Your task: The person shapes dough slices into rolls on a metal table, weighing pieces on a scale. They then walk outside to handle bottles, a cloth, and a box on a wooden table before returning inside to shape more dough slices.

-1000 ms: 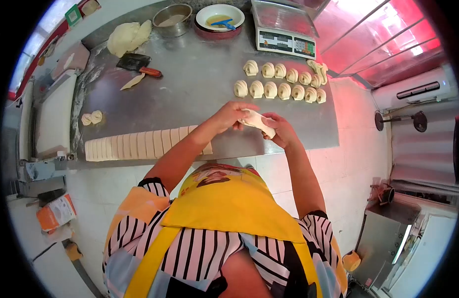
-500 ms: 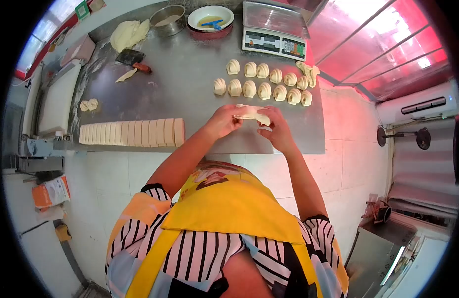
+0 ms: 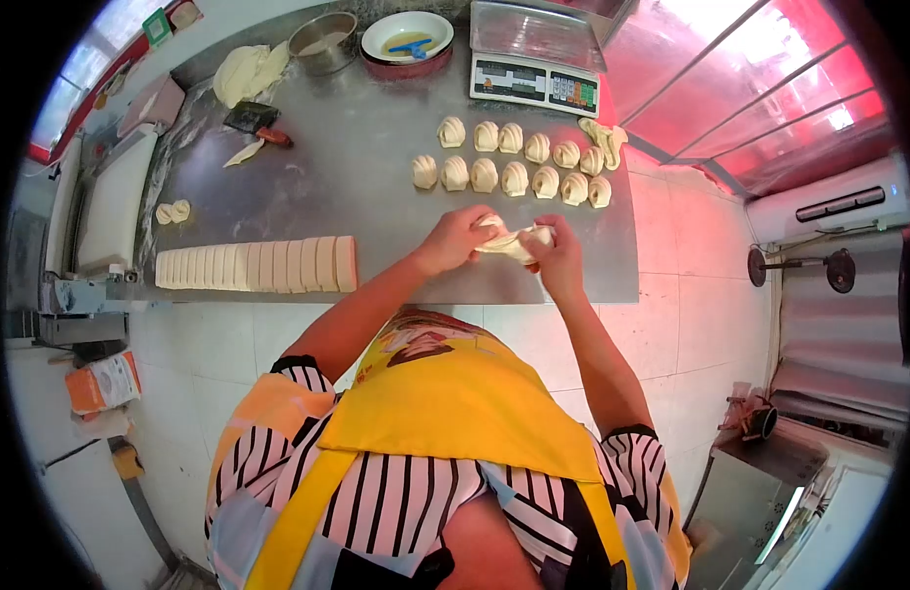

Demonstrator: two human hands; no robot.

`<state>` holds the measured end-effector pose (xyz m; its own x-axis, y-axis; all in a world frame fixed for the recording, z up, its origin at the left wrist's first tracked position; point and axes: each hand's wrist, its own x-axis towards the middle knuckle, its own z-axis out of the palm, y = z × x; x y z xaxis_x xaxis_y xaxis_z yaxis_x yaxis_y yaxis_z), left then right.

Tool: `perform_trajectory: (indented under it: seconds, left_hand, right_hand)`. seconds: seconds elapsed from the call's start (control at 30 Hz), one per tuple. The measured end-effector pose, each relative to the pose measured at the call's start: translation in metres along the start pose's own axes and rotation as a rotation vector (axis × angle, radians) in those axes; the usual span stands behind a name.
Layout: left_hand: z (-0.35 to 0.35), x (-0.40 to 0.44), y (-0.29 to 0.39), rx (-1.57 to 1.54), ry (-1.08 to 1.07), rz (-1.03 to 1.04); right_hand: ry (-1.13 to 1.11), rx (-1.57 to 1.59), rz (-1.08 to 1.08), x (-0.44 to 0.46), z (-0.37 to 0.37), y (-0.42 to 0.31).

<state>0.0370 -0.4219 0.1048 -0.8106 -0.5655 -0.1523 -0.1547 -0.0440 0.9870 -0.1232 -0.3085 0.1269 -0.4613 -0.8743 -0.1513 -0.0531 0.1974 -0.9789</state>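
Observation:
Between my two hands a strip of pale dough [image 3: 511, 243] is stretched and twisted above the front of the metal table [image 3: 396, 221]. My left hand [image 3: 458, 239] grips one end, fingers closed on it. The other end is pinched in my right hand [image 3: 558, 253], its thumb bent against the dough. Just beyond my hands stand two rows of shaped, ridged dough rolls [image 3: 514, 179]. To the left, near the front edge, lies a long row of cut dough slices [image 3: 258, 265].
A digital scale [image 3: 536, 84] stands at the back right, beside a loose dough scrap [image 3: 603, 145]. Farther left are a white bowl [image 3: 376, 37] with a blue tool, a metal bowl [image 3: 323, 59], a dough lump [image 3: 246, 74], and a dark scraper [image 3: 250, 117]. Two small dough pieces [image 3: 173, 211] lie at left.
The dough strip has become twisted between my hands. My right hand has closed its thumb and fingers onto its end. The whole view has shifted slightly.

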Motion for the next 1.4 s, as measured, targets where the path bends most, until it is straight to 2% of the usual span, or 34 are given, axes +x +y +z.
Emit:
perform_trajectory:
  seconds: [0.03, 0.13, 0.17, 0.23, 0.27, 0.33, 0.47, 0.57, 0.67, 0.77, 0.87, 0.9, 0.97, 1.0, 1.03, 1.17, 1.23, 1.27, 1.37, 1.4]
  left_hand:
    - [0.005, -0.004, 0.012, 0.417, 0.157, 0.232]
    - [0.000, 0.004, -0.010, 0.570, 0.302, 0.653]
    - [-0.005, 0.005, -0.012, 0.503, 0.321, 0.515]
    - [-0.013, -0.001, -0.002, 0.362, 0.354, 0.234]
    - [-0.019, 0.000, -0.002, 0.159, 0.275, 0.133]
    - [-0.035, 0.004, -0.004, -0.246, 0.110, -0.057]
    - [-0.050, 0.001, -0.010, -0.549, -0.061, -0.354]
    - [-0.067, 0.001, -0.036, -0.602, -0.250, -0.432]
    - [-0.070, -0.003, -0.032, -0.575, -0.335, -0.566]
    - [-0.066, -0.007, -0.033, -0.699, -0.245, -0.378]
    - [-0.057, -0.012, -0.011, -0.238, 0.132, 0.016]
    - [-0.053, -0.013, -0.013, -0.006, 0.244, 0.152]
    - [-0.048, -0.014, -0.020, 0.467, 0.463, 0.412]
    - [-0.049, -0.017, -0.015, 0.341, 0.418, 0.330]
    - [-0.050, -0.020, -0.011, 0.215, 0.369, 0.249]
    - [-0.056, -0.018, -0.001, -0.253, 0.134, -0.159]
    - [-0.058, -0.014, -0.005, -0.544, 0.082, -0.231]
    - [-0.059, -0.013, -0.010, -0.690, 0.057, -0.268]
    - [-0.057, -0.004, -0.040, -0.846, -0.032, -0.283]
    - [-0.055, -0.005, -0.037, -0.738, -0.023, -0.258]
  right_hand:
    - [0.029, 0.326, 0.286, 0.003, 0.002, 0.009]
    - [-0.187, 0.886, 0.635, 0.010, 0.002, 0.049]
    - [-0.356, 0.989, 0.580, 0.012, 0.001, 0.055]
    - [-0.348, 0.787, 0.394, -0.002, 0.015, 0.000]
    - [-0.345, 0.684, 0.302, -0.005, 0.021, -0.022]
    - [-0.497, 0.322, 0.111, 0.000, 0.018, -0.025]
    - [-0.597, -0.372, -0.326, 0.004, 0.025, -0.040]
    - [-0.637, -0.506, -0.537, 0.004, 0.034, -0.051]
    - [-0.640, -0.775, -0.656, 0.015, 0.034, -0.055]
    - [-0.346, -0.668, -0.898, 0.025, 0.043, -0.061]
    - [-0.222, -0.268, -0.332, 0.030, 0.047, -0.012]
    - [-0.202, 0.145, 0.063, 0.024, 0.057, -0.021]
    - [-0.170, 0.463, 0.287, 0.019, 0.068, -0.012]
    - [-0.148, 0.624, 0.400, 0.018, 0.072, -0.009]
    - [-0.169, 0.588, 0.374, 0.019, 0.074, -0.007]
    - [-0.221, 0.214, 0.004, 0.021, 0.073, -0.017]
    - [-0.277, 0.080, -0.184, 0.025, 0.069, -0.009]
    - [-0.274, 0.046, -0.213, 0.025, 0.068, -0.005]
    - [-0.263, -0.041, -0.282, 0.021, 0.068, -0.011]
    - [-0.254, -0.058, -0.293, 0.021, 0.066, -0.019]
